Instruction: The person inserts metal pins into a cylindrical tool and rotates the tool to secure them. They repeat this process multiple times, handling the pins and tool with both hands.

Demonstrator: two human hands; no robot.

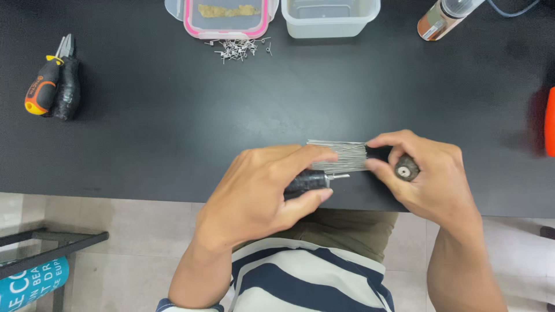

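Head camera looks down on a black worktable (173, 115), where a seated person in a striped shirt works near its front edge. Left hand (260, 190) is closed around a dark-handled tool (306, 182) whose short metal tip points right, thumb and fingers curled tight on the grip. Right hand (425, 173) pinches a bundle of thin straight metal wires (341, 156) at its right end, fingers folded over a small dark round piece (407, 169); what that piece is cannot be told. Wires lie level, fanned slightly, just above the tool's tip and touching the left fingers.

Doing this well likely means keeping the bundle pinched firmly so the strands stay parallel, and bringing the tool tip to a single strand rather than several.

Farther back sit a pile of small bent wire pieces (240, 49), a pink-rimmed lid (226, 23) and a clear plastic tub (329, 17). Pliers with an orange-and-black handle (52, 81) lie at far left; a brown bottle (442, 20) lies at upper right.
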